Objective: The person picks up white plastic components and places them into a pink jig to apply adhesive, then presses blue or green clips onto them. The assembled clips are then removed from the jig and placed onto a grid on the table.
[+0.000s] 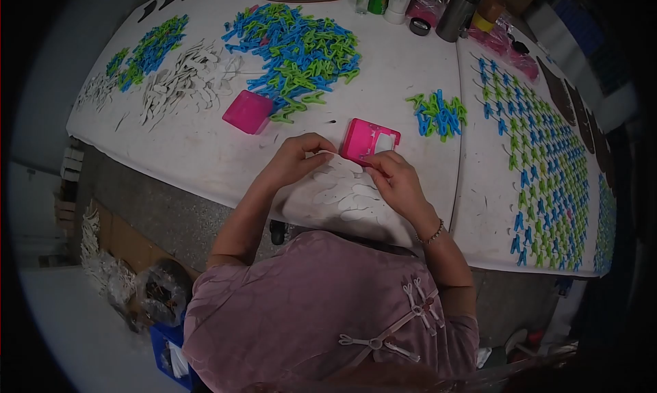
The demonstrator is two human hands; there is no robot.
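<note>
My left hand (299,162) is closed in a pinch at the near edge of the white table, left of an open pink box (358,138). My right hand (398,181) is also pinched, just below the box's near right corner. Whatever is between the fingertips is too small to make out. Thin white curved pieces (349,196) lie overlapping between and below my hands. Inside the pink box is a white piece (384,142). A second pink box or lid (248,112) rests beyond my left hand.
A large heap of blue and green clips (301,47) covers the back middle. White strips (181,82) lie at left, and a smaller clip pile (438,114) at right. Clips in rows (547,167) fill the right table. Bottles and a dark tumbler (457,14) stand behind.
</note>
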